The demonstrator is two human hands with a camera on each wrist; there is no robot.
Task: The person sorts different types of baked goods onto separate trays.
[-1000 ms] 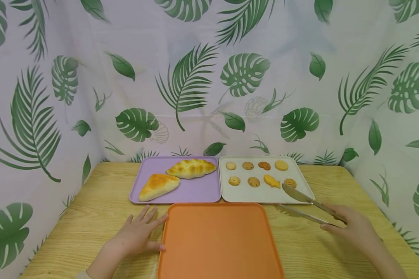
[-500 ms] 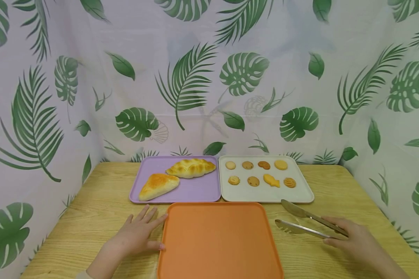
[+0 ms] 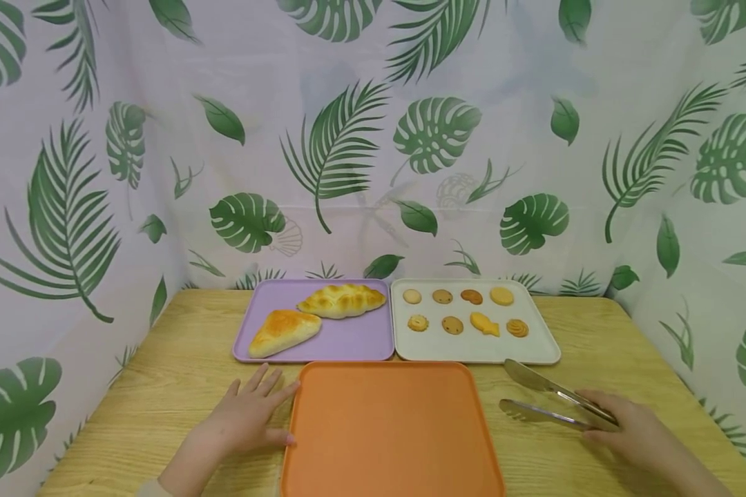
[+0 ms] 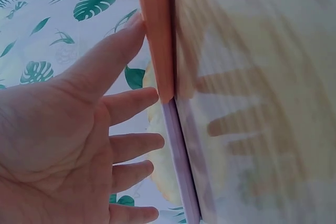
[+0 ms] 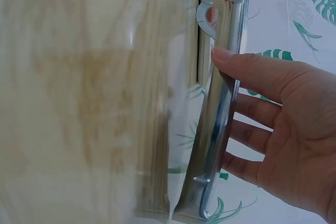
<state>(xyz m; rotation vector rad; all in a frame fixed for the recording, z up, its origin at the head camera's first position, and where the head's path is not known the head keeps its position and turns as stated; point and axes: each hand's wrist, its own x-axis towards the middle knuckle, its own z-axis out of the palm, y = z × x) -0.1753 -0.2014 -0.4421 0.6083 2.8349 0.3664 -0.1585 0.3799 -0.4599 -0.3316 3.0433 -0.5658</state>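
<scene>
My left hand (image 3: 239, 417) lies spread beside the orange tray (image 3: 391, 428), its index finger and thumb touching the left rim. The left wrist view shows the fingers straight, with the thumb (image 4: 113, 56) against the orange edge. My right hand (image 3: 637, 424) holds metal tongs (image 3: 534, 379) between thumb and fingers, to the right of that tray. Their two arms are spread apart with nothing between them, and the tips point left, just in front of the cream tray (image 3: 472, 351). In the right wrist view the thumb presses one arm of the tongs (image 5: 210, 124).
Behind the orange tray, a purple tray (image 3: 354, 342) bears a triangular bread (image 3: 284, 333) and a braided bread (image 3: 342, 301). Several cookies, including a fish-shaped one (image 3: 485, 324) and a swirled one (image 3: 517, 327), lie in two rows on the cream tray. Leaf-print cloth (image 3: 348, 241) surrounds the wooden table (image 3: 161, 386).
The right hand has drawn the tongs back from the cream tray's front right, towards me. The cookies keep their places, and the left hand stays at the orange rim.
</scene>
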